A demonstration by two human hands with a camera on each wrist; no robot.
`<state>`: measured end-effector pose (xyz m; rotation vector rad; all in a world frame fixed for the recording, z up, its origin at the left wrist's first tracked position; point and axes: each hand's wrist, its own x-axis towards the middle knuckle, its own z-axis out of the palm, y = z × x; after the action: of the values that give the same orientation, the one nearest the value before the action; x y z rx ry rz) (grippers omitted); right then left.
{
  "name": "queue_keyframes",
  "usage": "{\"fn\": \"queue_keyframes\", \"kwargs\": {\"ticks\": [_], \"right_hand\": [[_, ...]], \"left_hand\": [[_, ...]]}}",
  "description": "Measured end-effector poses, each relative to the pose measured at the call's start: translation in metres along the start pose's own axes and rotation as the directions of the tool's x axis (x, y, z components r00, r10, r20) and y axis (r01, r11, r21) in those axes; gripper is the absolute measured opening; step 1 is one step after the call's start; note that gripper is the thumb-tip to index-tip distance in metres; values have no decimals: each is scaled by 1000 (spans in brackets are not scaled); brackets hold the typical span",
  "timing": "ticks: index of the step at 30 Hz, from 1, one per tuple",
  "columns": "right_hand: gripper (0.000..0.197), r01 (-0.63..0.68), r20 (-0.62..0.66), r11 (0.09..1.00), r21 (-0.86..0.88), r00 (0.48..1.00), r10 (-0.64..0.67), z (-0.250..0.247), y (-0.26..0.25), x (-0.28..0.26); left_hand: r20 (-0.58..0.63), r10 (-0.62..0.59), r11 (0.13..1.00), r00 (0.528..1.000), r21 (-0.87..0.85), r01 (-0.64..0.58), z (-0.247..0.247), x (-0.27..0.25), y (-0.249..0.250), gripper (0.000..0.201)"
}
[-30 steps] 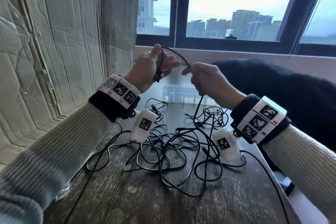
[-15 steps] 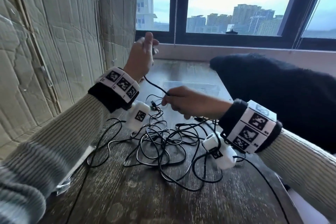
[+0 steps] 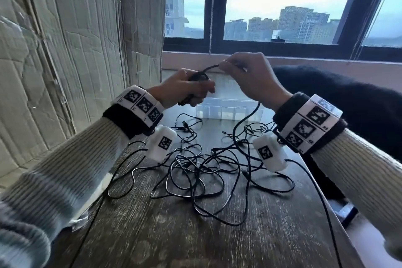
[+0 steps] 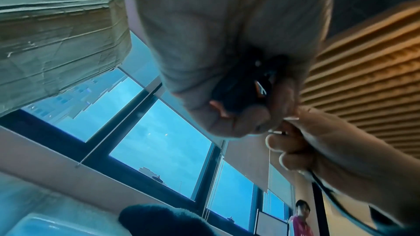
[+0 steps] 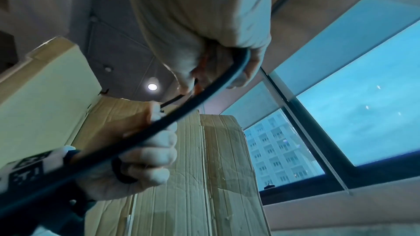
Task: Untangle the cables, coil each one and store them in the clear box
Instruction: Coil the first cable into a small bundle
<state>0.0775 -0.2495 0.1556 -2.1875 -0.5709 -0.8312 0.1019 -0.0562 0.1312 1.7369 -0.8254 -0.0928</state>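
Observation:
A tangle of thin black cables [image 3: 202, 167] lies on the dark wooden table [image 3: 195, 235]. Raised above it, my left hand [image 3: 187, 89] grips a small coil of black cable [image 3: 199, 76], seen as a dark bundle in the fist [image 4: 240, 89] in the left wrist view. My right hand [image 3: 250, 76] pinches the same cable [image 3: 210, 68] just right of the coil; the strand [image 5: 186, 109] runs through its fingers and drops down to the tangle [image 3: 245, 119]. The clear box [image 3: 228, 111] stands behind the hands, at the table's far end.
Tall cardboard sheets [image 3: 76, 61] line the left side of the table. A dark fleece garment [image 3: 359, 104] lies at the right behind my right arm. A window [image 3: 282, 4] with a sill is at the back. A person [image 4: 300, 218] stands far off in the room.
My right hand has risen from near the table up to the left hand, bringing a length of cable. The left hand has lowered and closed its fingers round the coil.

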Motion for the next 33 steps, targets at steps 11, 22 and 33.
{"fn": "queue_keyframes", "kwargs": {"ticks": [11,22,33], "right_hand": [[35,-424,431,831,359,865,255,38,-6,-46],[18,-767,739,552,327,571,356,49,-31,-44],[24,165,403,985,-53,906,-130,12,-39,-12]], "left_hand": [[-382,-143,862,913,-501,-74,0,15,11,46],[-357,-215,916,909,-395,61,-5,20,19,32],[-169,3,889,986,452,74,-4,1,6,92]]}}
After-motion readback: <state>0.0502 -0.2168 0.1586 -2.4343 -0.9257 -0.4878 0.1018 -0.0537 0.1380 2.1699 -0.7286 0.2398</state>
